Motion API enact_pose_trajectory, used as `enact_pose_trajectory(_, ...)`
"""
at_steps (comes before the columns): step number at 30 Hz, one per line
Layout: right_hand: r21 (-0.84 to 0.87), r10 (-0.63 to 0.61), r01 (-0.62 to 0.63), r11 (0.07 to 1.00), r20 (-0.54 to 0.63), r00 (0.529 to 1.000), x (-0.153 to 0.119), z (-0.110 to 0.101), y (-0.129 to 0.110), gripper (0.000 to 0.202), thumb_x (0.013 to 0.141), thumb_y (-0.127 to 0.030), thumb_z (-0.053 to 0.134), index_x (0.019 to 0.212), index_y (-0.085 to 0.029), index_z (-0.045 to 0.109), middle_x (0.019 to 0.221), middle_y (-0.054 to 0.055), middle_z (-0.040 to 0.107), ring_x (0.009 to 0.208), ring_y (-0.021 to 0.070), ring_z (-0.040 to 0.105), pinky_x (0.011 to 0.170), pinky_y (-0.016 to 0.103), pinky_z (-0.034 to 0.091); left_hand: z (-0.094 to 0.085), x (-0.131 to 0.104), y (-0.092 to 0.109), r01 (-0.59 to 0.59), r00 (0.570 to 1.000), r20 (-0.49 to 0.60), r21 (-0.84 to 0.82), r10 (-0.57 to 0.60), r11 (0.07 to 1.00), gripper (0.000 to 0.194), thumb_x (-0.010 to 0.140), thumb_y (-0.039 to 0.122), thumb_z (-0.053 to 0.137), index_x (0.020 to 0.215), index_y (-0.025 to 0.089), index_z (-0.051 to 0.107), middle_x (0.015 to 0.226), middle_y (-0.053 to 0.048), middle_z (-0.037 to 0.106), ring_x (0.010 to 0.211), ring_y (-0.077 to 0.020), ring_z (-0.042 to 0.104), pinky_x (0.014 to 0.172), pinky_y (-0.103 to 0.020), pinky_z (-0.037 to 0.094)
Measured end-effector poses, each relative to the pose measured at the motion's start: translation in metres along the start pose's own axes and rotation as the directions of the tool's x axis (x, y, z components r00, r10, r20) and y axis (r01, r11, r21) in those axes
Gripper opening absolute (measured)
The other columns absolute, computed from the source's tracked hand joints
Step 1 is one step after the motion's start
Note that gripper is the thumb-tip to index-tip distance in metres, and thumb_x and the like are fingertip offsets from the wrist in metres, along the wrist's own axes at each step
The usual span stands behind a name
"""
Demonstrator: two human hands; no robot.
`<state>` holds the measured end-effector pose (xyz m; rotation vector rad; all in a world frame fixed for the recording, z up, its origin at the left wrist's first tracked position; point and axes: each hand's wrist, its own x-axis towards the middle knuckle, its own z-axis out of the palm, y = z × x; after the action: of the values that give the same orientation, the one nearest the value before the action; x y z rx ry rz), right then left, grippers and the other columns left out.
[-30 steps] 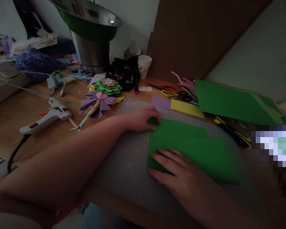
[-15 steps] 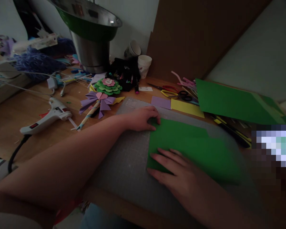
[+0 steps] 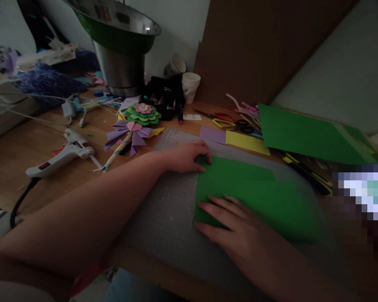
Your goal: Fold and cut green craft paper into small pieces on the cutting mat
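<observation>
A green paper sheet (image 3: 252, 201) lies folded over on a grey cutting mat (image 3: 164, 218), its upper layer set a little askew at the far right edge. At the sheet's far left corner, my left hand (image 3: 189, 156) has its fingers curled and thumb bent in, gripping that corner. My right hand (image 3: 236, 222) rests flat on the near left part of the sheet, fingers stretched out and slightly apart, with the thumb tip partly hidden. Beyond the mat's far edge are a purple paper strip (image 3: 212, 135) and a yellow paper strip (image 3: 247, 142).
To the left lie a white glue gun (image 3: 63, 155) and a paper flower (image 3: 141, 113) with purple leaves. Scissors (image 3: 239, 126), a black-and-yellow cutter (image 3: 308, 176) and a larger green sheet (image 3: 305, 134) lie at the right. Paper cups (image 3: 191, 86) and a metal bowl (image 3: 113, 25) stand behind.
</observation>
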<state>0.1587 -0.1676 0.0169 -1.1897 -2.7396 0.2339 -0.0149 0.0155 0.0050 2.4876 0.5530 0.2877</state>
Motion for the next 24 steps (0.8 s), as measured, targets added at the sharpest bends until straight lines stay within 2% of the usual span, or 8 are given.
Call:
enact_pose_trajectory(4,0.011,0.011,-0.012,1.0,0.04,0.999,0.0,-0.0009,0.0004,0.044,0.085,-0.006,0.046,0.117,-0.032,0.061,0.131,0.001,0.056,0.123,0.0266,0.049,0.098,0.053,0.043,0.0002,0.0003,-0.0003,-0.004,1.0,0.0,0.001,0.004,1.0,0.028,0.075,0.016,0.069,0.102,0.018,0.062,0.108,-0.005,0.053,0.102,-0.0179,0.052,0.097,-0.031,0.036)
enact_pose_trajectory(11,0.033,0.008,-0.009,0.999,0.029,1.0,0.0016,-0.0014,0.0005,0.044,0.085,-0.005,0.044,0.116,-0.031,0.061,0.131,0.002,0.057,0.122,0.0266,0.05,0.098,0.054,0.043,-0.0001,-0.0006,-0.0003,-0.001,1.0,0.004,-0.006,0.001,1.0,0.028,0.075,0.016,0.068,0.103,0.018,0.062,0.108,-0.005,0.052,0.102,-0.018,0.051,0.095,-0.031,0.036)
enact_pose_trajectory(17,0.043,0.016,-0.017,0.999,0.032,0.999,0.0004,-0.0011,0.0002,0.043,0.086,-0.006,0.044,0.116,-0.032,0.061,0.131,0.002,0.057,0.123,0.0263,0.049,0.099,0.053,0.042,0.001,0.0003,-0.0009,-0.003,1.0,-0.006,-0.016,0.003,1.0,0.017,0.085,0.016,0.052,0.099,0.018,0.062,0.105,-0.004,0.052,0.099,-0.0156,0.052,0.095,-0.03,0.037)
enact_pose_trajectory(24,0.052,0.017,-0.019,0.998,0.042,0.999,0.0016,-0.0023,-0.0002,0.043,0.086,-0.006,0.044,0.115,-0.032,0.061,0.131,0.002,0.057,0.123,0.0265,0.049,0.099,0.053,0.042,0.0014,0.0003,0.0008,0.01,1.0,-0.011,0.003,-0.01,1.0,0.024,0.077,0.019,0.066,0.101,0.019,0.062,0.107,-0.005,0.052,0.101,-0.0179,0.052,0.095,-0.032,0.037)
